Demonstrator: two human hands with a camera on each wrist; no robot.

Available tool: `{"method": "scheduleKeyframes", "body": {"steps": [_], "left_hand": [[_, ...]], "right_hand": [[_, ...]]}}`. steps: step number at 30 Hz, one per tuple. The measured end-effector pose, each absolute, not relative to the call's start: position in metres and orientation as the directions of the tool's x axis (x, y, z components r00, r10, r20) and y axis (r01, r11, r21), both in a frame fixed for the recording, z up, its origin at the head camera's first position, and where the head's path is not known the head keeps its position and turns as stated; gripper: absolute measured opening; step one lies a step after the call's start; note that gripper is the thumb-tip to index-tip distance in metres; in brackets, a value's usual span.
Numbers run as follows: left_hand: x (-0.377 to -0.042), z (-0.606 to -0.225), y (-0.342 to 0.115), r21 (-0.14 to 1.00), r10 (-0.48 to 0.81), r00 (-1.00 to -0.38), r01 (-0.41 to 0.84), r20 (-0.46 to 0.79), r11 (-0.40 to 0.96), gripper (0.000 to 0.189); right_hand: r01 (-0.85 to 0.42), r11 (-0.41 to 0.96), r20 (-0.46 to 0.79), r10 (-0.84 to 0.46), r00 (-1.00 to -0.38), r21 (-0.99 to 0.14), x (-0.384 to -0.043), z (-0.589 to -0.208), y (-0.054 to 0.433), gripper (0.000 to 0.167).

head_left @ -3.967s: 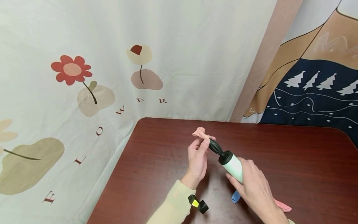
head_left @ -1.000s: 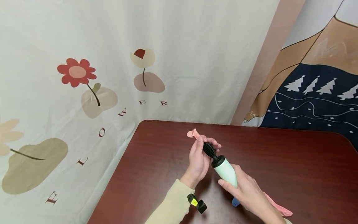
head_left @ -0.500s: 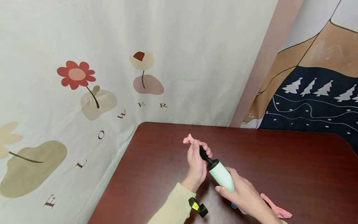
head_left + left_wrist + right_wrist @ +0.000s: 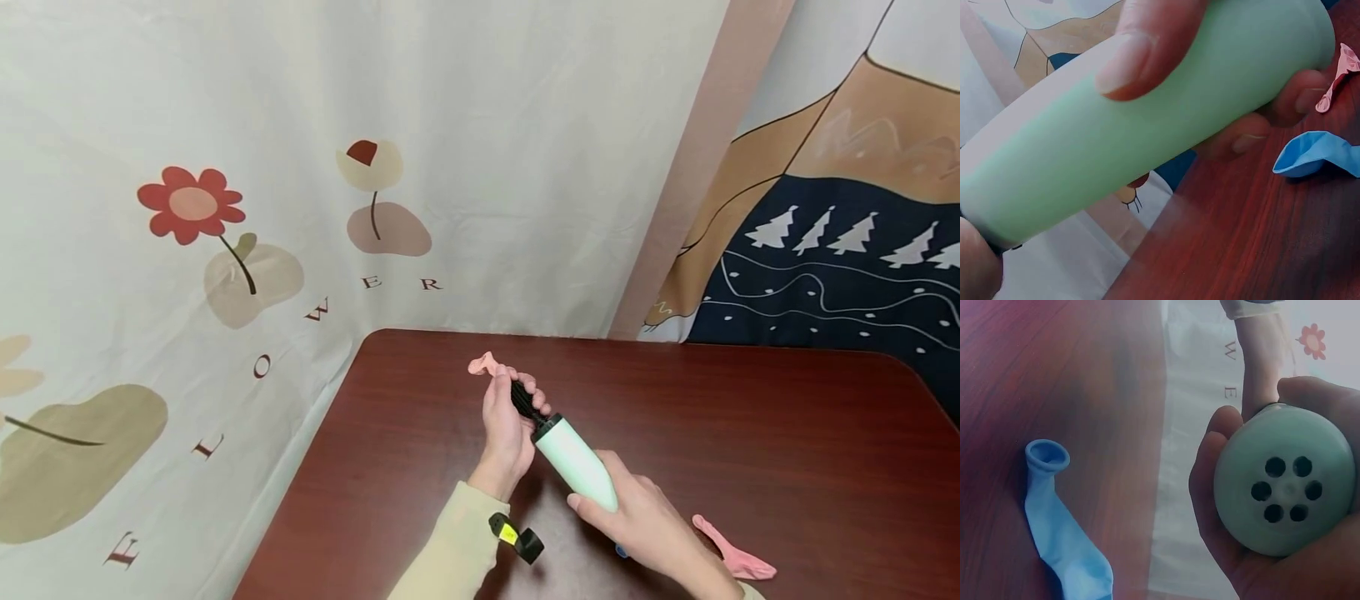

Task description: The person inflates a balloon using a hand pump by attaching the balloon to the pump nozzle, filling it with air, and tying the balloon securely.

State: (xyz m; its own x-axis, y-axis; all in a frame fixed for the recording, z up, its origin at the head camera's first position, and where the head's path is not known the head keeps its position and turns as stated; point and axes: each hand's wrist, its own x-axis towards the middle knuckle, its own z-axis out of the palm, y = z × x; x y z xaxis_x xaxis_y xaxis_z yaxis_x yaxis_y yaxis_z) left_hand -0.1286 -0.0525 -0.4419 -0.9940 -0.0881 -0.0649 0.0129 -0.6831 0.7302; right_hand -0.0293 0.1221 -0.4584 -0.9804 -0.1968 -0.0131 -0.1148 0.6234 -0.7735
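The pump (image 4: 577,462) is held slanting over the table (image 4: 390,433), its pale green body in the right hand (image 4: 645,512), which is wrapped round it; six dark holes show in its butt. The left hand (image 4: 506,429) pinches the pink balloon (image 4: 484,364) at the pump's ribbed black end. A second pink balloon (image 4: 735,554) lies on the wood near the right wrist, and a limp blue balloon (image 4: 1066,531) rests below the pump. The table is dark reddish brown, grained and faintly shiny, with rounded far corners. Beyond its edge hangs a pale cloth (image 4: 510,125) printed with flowers and "FLOWER"; to the right, a navy patch (image 4: 825,275) carries white fir trees under tan hills.
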Motion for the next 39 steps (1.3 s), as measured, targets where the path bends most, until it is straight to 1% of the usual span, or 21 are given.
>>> {"method": "scheduleKeyframes", "body": {"steps": [3,7,9,17,21,24,27,32,35,39], "left_hand": [[-0.135,-0.442,-0.056,0.73,-0.158,-0.985,0.056,-0.073,-0.681,0.03],[-0.148,-0.441,-0.067,0.735,-0.285,-0.957,0.151,-0.06,-0.661,0.032],[-0.155,-0.44,-0.073,0.734,-0.327,-0.943,0.18,-0.061,-0.655,0.032],[-0.169,-0.438,-0.091,0.74,-0.381,-0.921,0.205,-0.074,-0.64,0.031],[-0.177,-0.434,-0.103,0.722,-0.403,-0.911,0.218,-0.091,-0.657,0.026],[-0.181,-0.43,-0.111,0.713,-0.402,-0.91,0.215,-0.101,-0.667,0.024],[-0.182,-0.429,-0.115,0.7,-0.401,-0.911,0.224,-0.096,-0.678,0.023],[-0.173,-0.428,-0.102,0.688,-0.348,-0.934,0.205,-0.075,-0.696,0.027],[-0.163,-0.43,-0.09,0.707,-0.291,-0.955,0.171,-0.051,-0.686,0.029],[-0.154,-0.433,-0.076,0.721,-0.228,-0.974,0.161,0.004,-0.674,0.029]], "right_hand": [[-0.126,0.641,-0.008,-0.202,-0.979,-0.757,-0.031,-0.457,0.118,0.055],[-0.14,0.67,-0.015,-0.22,-0.975,-0.729,-0.03,-0.455,0.12,0.059],[-0.138,0.684,-0.024,-0.222,-0.975,-0.716,-0.028,-0.455,0.122,0.059],[-0.154,0.731,-0.031,-0.232,-0.972,-0.665,-0.018,-0.458,0.137,0.057],[-0.11,0.749,-0.095,-0.226,-0.97,-0.653,-0.012,-0.456,0.146,0.061],[-0.074,0.75,-0.15,-0.226,-0.962,-0.658,-0.01,-0.453,0.15,0.062],[-0.089,0.752,-0.127,-0.224,-0.966,-0.653,-0.009,-0.452,0.149,0.061],[-0.147,0.748,-0.03,-0.217,-0.976,-0.648,-0.014,-0.449,0.135,0.054],[-0.177,0.728,0.028,-0.213,-0.977,-0.662,-0.017,-0.449,0.125,0.054],[-0.206,0.707,0.099,-0.189,-0.977,-0.676,-0.024,-0.448,0.116,0.054]]}}
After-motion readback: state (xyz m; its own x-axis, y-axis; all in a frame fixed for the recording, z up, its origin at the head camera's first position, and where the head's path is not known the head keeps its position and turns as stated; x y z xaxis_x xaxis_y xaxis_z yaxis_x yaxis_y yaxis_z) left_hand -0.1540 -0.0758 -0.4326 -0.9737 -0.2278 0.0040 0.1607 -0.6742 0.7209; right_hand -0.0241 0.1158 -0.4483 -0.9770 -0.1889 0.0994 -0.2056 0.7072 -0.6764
